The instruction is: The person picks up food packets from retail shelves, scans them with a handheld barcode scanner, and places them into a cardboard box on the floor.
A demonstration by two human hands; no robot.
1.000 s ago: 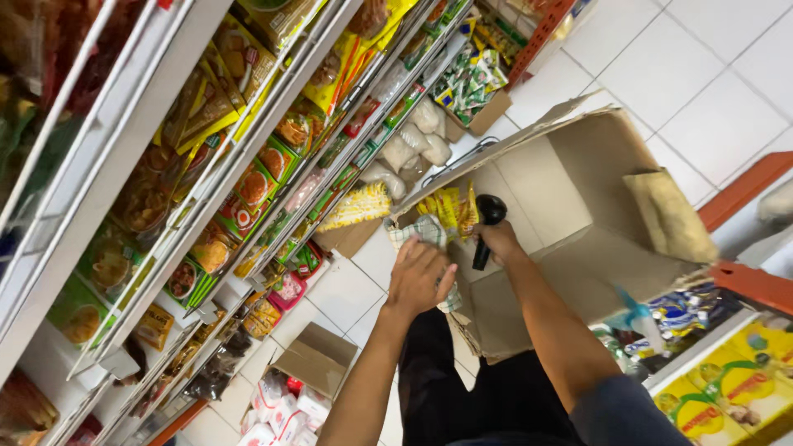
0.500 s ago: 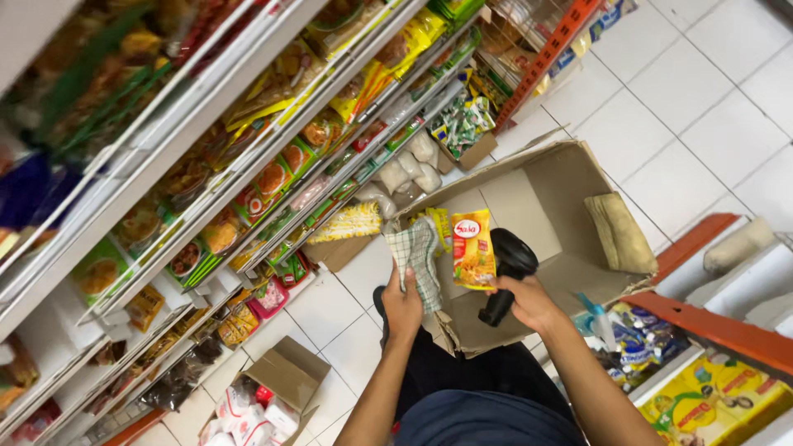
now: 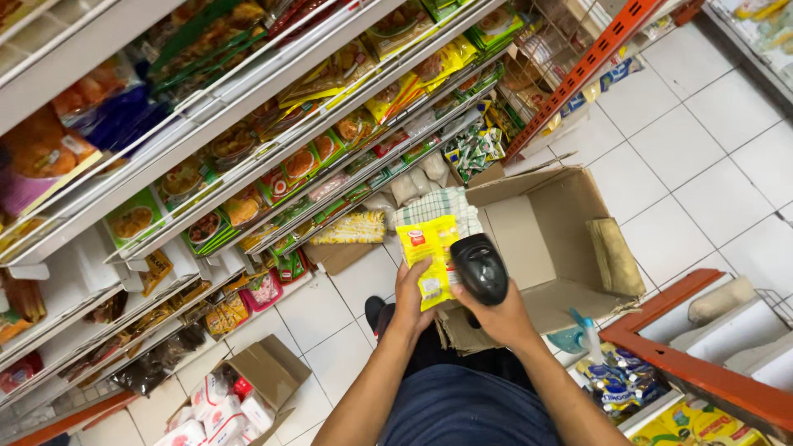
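I'm counting one yellow packet [image 3: 428,258], one black scanner [image 3: 481,269], two cardboard boxes [image 3: 552,239] and one spray bottle [image 3: 588,334].

yellow packet [image 3: 427,258] red-marked, centre | open brown carton [image 3: 545,235] on floor | green-orange packs [image 3: 248,206] on shelves

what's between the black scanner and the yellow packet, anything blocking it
Nothing visible. The right hand holds the black scanner right beside the yellow packet, which the left hand holds up along with a checked cloth behind it. The scanner's head overlaps the packet's right edge, with nothing between them.
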